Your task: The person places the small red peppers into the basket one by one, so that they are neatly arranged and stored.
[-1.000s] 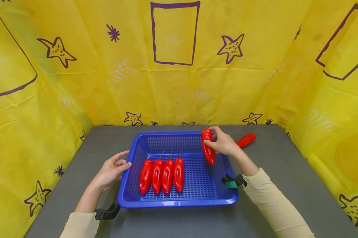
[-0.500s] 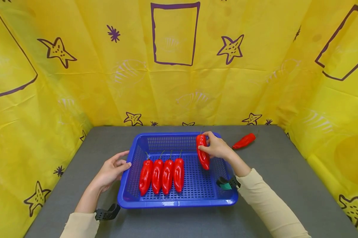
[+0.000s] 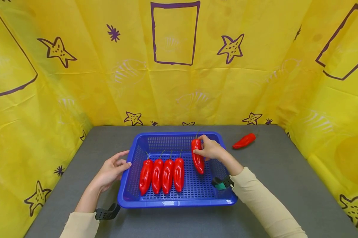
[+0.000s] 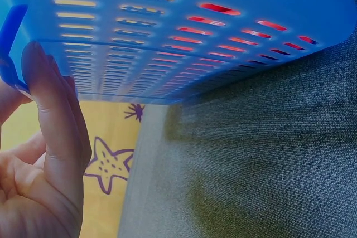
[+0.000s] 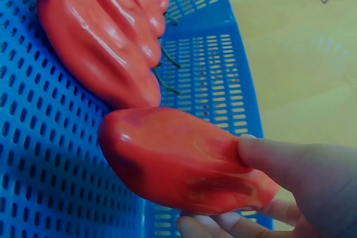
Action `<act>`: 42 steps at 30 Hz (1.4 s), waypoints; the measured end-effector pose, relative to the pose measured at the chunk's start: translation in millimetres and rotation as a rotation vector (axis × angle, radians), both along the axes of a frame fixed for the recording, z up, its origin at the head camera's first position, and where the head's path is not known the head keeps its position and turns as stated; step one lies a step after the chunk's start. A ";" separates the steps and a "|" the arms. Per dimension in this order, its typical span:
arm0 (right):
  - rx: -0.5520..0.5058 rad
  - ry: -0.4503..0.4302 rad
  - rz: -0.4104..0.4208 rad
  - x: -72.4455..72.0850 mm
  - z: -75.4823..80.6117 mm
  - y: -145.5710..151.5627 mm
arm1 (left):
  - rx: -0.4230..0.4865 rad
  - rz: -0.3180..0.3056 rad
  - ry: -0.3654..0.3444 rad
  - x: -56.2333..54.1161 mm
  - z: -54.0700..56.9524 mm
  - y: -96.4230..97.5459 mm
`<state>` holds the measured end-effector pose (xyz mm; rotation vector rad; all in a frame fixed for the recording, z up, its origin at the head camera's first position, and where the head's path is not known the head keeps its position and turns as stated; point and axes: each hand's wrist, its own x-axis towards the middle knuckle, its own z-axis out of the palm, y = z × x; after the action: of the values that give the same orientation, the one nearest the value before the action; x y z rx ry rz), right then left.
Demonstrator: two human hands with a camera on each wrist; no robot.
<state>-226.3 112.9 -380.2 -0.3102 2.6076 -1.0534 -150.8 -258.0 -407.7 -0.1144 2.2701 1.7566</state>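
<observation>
With thumb and fingers my right hand (image 3: 211, 148) pinches a red chili pepper (image 3: 198, 156) near its stem end, over the right half of the blue plastic basket (image 3: 179, 203). Its tip points down and toward me. In the right wrist view the held pepper (image 5: 178, 157) is large, with the thumb on one side and fingers on the other. My left hand (image 3: 110, 171) grips the basket's left rim, fingers against the outer wall in the left wrist view. Several red peppers (image 3: 167, 176) lie side by side in the basket's left half, stems away from me.
One more red pepper (image 3: 244, 140) lies on the grey tabletop (image 3: 280, 172), right of the basket. A yellow patterned cloth (image 3: 179, 96) hangs around the back and both sides. A black strap (image 3: 107, 212) sits on the left wrist.
My right hand has carried its pepper leftward and a little toward me, farther into the basket. The loose pepper on the table is now fully uncovered. The left hand stays in place.
</observation>
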 end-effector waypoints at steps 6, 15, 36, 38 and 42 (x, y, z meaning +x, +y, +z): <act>0.037 -0.015 0.015 0.7 -2.9 -7.5 | 0.002 0.003 -0.001 -0.5 0.4 0.5; 0.091 -0.047 0.036 1.7 -13.0 -13.9 | -0.005 0.006 -0.002 -0.4 0.4 0.7; 0.190 -0.103 0.071 -0.2 -23.9 -27.1 | 0.022 0.003 0.005 0.5 -1.0 0.2; 0.188 -0.112 0.071 -0.1 -24.7 -28.1 | 0.026 0.002 0.005 0.3 -1.2 0.1; 0.186 -0.135 0.075 0.0 -26.4 -29.7 | 0.030 0.001 0.001 -0.2 -1.5 -0.2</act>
<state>-226.3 83.3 -406.6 -0.2796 2.5279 -0.7723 -150.9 -258.2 -409.2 -0.1081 2.2438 1.7908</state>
